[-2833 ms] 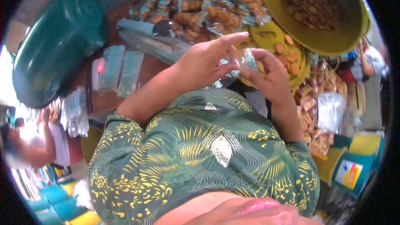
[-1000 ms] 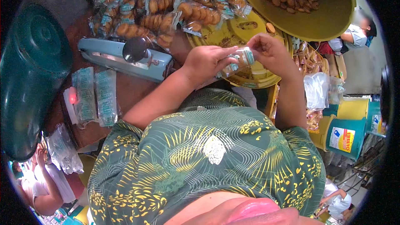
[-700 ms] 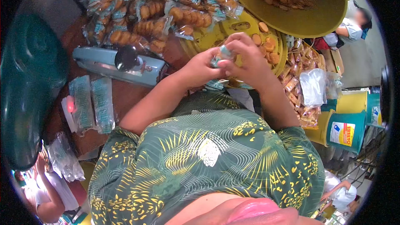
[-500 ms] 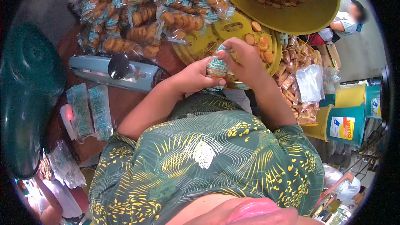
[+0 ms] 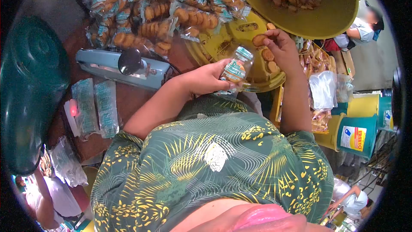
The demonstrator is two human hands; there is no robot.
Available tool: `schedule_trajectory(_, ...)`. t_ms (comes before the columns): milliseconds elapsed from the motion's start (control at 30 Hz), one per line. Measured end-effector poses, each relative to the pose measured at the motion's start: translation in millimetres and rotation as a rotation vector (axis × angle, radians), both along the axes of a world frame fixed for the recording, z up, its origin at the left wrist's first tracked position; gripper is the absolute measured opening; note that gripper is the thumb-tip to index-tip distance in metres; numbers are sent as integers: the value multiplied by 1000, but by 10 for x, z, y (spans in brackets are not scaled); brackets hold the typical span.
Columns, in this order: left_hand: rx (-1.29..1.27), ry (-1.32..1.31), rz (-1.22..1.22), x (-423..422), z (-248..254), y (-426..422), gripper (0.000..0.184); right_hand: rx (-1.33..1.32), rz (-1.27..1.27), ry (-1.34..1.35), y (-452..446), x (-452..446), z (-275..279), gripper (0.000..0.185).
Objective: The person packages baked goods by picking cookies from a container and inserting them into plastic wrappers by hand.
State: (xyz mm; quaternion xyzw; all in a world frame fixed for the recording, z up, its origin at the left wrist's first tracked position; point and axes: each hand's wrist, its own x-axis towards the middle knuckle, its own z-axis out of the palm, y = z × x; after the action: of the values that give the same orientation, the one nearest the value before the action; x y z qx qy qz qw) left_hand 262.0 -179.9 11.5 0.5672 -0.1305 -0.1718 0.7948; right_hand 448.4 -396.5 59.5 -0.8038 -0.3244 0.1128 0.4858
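My left hand (image 5: 209, 77) is closed around a clear plastic bag (image 5: 236, 69) with teal lettering, its mouth upward and a biscuit showing inside. To the right of it, my right hand (image 5: 286, 52) pinches a round brown biscuit (image 5: 259, 40) between thumb and fingers. Below that hand, a few more biscuits (image 5: 268, 54) lie along the right side of a yellow plastic lid (image 5: 229, 38). The lower part of the bag is partly hidden by my left fingers.
Filled biscuit packs (image 5: 154, 13) are heaped at the back left. A blue bag sealer (image 5: 103, 66) and flat printed bags (image 5: 106, 107) lie at left. A yellow tub (image 5: 339, 17) of biscuits tilts at the back right, above wrapped packs (image 5: 319, 60). Other people are farther off.
My right hand has left the bag, moved right to the lid and taken hold of a biscuit. My left hand still holds the bag, whose top now stands open to view.
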Motion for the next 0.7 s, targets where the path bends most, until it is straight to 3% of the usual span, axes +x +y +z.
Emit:
schedule_trajectory(67, -35, 22, -38, -8, 12, -6, 65, 123, 205, 25, 89, -183, 173, 24)
schedule_trajectory(167, -16, 15, -47, 10, -15, -15, 62, -107, 549, 117, 168, -295, 342, 22)
schedule_trajectory(267, 15, -13, -32, 32, -67, -9, 61, -123, 563, 68, 259, -325, 240, 22)
schedule_trajectory(367, 75, -23, 55, 27, -78, -16, 62, -257, 440, -69, 343, -457, 230, 18)
schedule_trajectory(467, 70, 22, 85, 34, -71, -17, 63, -294, 114, -139, 358, -382, 281, 22)
schedule_trajectory(533, 32, 88, 111, 18, -22, -31, 64, -368, -194, -433, 269, 128, 23, 23)
schedule_trajectory(600, -46, 147, 124, 7, 8, -38, 65, -343, -328, -442, 120, 637, -128, 34)
schedule_trajectory(700, -91, 128, 152, 18, 4, -38, 67, -675, -469, -365, 63, 991, -286, 35)
